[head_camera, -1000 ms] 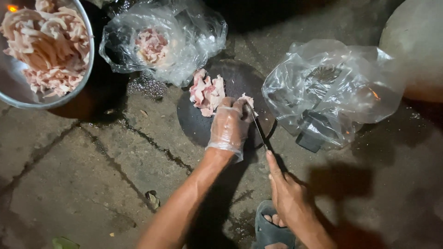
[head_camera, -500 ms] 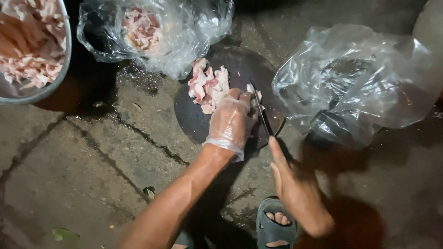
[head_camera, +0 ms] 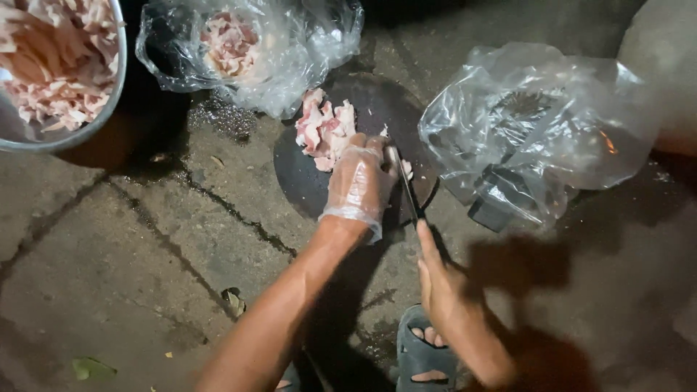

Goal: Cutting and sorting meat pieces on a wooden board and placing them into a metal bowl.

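Pale pink raw meat [head_camera: 324,129] lies piled on a dark round chopping board [head_camera: 305,189] set on cracked concrete; a slim knife [head_camera: 404,181] angles across it.

We see a round board [head_camera: 305,181] on the ground, meat pieces [head_camera: 323,127] on its far half. Behind it lies a bag of meat [head_camera: 232,40]; far left, a bowl [head_camera: 109,109] of strips; right, another bag [head_camera: 537,123].
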